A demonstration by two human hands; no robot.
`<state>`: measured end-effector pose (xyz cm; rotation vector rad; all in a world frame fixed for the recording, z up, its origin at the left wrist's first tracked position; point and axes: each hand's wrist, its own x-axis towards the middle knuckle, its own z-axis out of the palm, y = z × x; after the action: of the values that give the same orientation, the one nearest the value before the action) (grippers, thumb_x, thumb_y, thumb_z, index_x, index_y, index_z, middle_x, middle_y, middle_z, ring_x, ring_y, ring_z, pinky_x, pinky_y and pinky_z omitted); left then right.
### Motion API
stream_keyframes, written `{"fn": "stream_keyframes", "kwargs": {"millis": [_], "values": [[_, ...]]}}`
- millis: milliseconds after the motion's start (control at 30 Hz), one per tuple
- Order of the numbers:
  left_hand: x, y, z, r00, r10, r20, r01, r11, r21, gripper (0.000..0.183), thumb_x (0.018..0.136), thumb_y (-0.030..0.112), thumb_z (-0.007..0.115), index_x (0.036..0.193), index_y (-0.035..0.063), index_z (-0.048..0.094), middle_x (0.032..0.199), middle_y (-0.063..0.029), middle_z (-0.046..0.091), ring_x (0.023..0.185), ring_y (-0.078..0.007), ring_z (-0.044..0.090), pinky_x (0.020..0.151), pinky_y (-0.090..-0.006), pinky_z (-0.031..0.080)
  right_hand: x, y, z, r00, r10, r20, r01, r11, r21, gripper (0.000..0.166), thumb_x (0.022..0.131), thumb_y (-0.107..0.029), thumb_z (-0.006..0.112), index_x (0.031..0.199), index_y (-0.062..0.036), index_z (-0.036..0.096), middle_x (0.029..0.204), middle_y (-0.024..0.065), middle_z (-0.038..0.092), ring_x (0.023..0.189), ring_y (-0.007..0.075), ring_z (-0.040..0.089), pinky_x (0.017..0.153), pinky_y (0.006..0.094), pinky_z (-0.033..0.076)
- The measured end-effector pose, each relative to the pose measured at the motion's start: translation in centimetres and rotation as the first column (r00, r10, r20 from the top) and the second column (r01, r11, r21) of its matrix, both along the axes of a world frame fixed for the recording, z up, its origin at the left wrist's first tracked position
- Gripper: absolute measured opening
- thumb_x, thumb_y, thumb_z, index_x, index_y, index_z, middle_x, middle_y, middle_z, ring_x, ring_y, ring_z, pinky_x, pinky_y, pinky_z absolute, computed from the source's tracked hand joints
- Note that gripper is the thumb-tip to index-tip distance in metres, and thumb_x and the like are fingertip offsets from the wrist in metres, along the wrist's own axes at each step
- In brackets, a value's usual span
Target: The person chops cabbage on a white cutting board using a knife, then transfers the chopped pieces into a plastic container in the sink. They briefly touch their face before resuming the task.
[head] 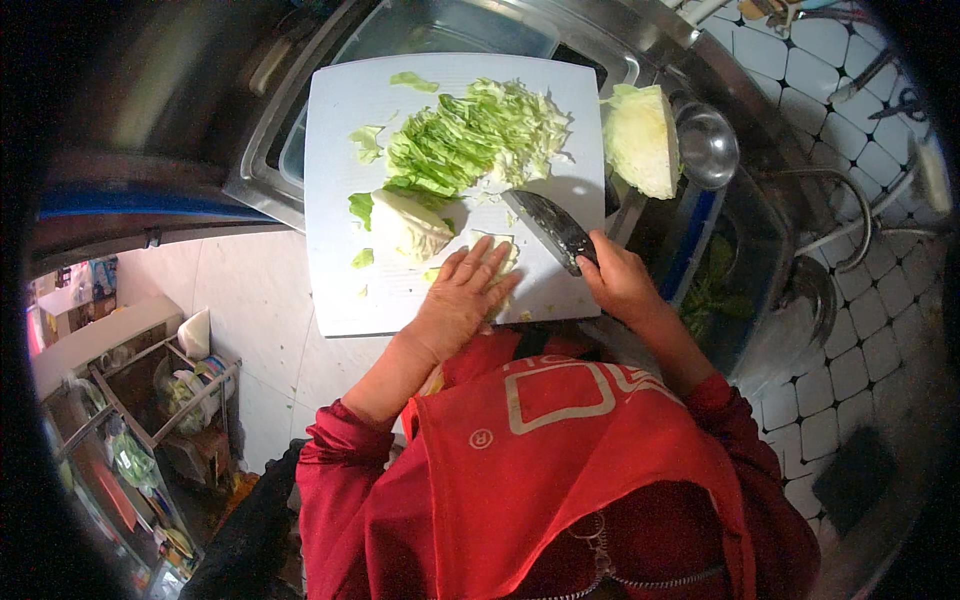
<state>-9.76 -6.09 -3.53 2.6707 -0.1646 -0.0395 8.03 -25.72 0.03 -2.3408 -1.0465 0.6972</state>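
On a white cutting board point(337, 300) lies a heap of shredded green cabbage point(450, 139), with a cut cabbage wedge point(409, 225) just below it. My left hand point(469, 285) rests flat, fingers spread, on pale cabbage pieces point(506, 251) near the board's close edge. In my right hand point(619, 277) is a dark-bladed knife point(551, 229), its blade pointing up and left over the board; its handle is hidden by my fingers. A larger cut piece of cabbage point(643, 142) sits against the board's right edge. Small leaf scraps lie around the heap.
The board lies over a steel sink point(262, 165) holding a clear plastic tub point(450, 30). To the right are a round metal bowl point(706, 146), a curved faucet point(862, 202) and a basin with green leaves point(712, 300). A metal rack point(124, 405) stands at lower left.
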Motion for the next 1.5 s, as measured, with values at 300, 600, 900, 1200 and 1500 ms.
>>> {"fn": "stream_keyframes", "kwargs": {"millis": [300,600,900,1200,1500], "values": [[0.0,0.8,-2.5,0.977,-0.029,0.212,0.062,0.986,-0.152,0.041,0.071,0.015,0.065,0.112,0.0090,0.063,0.127,-0.0091,0.054,0.116,-0.0289,0.049,0.094,-0.0418,0.043,-0.4,-0.5,-0.9,0.997,-0.026,0.070,0.025,1.000,0.012,0.037,0.089,-0.018,0.057,0.116,0.0053,0.048,0.088,0.0294,0.060,0.085,0.0455,0.060,0.069,0.0472,0.048],[0.7,1.9,2.7,0.980,0.078,0.183,-0.078,0.997,-0.005,0.055,0.072,0.015,0.066,0.126,0.0149,0.054,0.135,-0.0115,0.046,0.129,-0.0334,0.038,0.103,-0.0500,0.031,0.0,-0.1,-0.5,0.999,-0.009,0.042,0.011,0.999,-0.032,0.033,0.088,-0.021,0.057,0.111,0.0003,0.047,0.088,0.0285,0.060,0.085,0.0473,0.058,0.068,0.0517,0.047],[0.6,8.5,3.8,0.956,0.278,0.091,-0.282,0.958,0.043,0.066,0.065,0.015,0.076,0.127,0.0139,0.052,0.128,-0.0096,0.049,0.123,-0.0327,0.041,0.103,-0.0466,0.034,-0.3,-0.3,0.9,0.999,0.025,-0.023,-0.025,1.000,-0.001,0.032,0.089,-0.020,0.057,0.112,0.0001,0.047,0.087,0.0273,0.060,0.084,0.0462,0.058,0.068,0.0503,0.046],[-1.9,12.1,3.2,0.840,0.491,0.231,-0.321,0.793,-0.517,0.065,0.054,0.030,0.087,0.107,0.0068,0.056,0.111,-0.0098,0.056,0.104,-0.0269,0.054,0.083,-0.0364,0.046,-1.0,1.7,0.6,0.977,0.211,-0.025,-0.212,0.974,-0.073,0.029,0.089,-0.020,0.056,0.110,-0.0019,0.047,0.087,0.0243,0.061,0.082,0.0449,0.059,0.068,0.0497,0.046],[0.2,9.0,4.7,0.929,0.343,0.141,-0.309,0.926,-0.218,0.055,0.058,0.013,0.082,0.108,0.0088,0.060,0.113,-0.0101,0.054,0.109,-0.0326,0.049,0.092,-0.0411,0.042,-2.4,5.6,1.0,0.987,0.150,-0.057,-0.149,0.988,0.028,0.035,0.089,-0.022,0.055,0.116,-0.0012,0.046,0.092,0.0254,0.062,0.084,0.0456,0.059,0.071,0.0511,0.048]]}}
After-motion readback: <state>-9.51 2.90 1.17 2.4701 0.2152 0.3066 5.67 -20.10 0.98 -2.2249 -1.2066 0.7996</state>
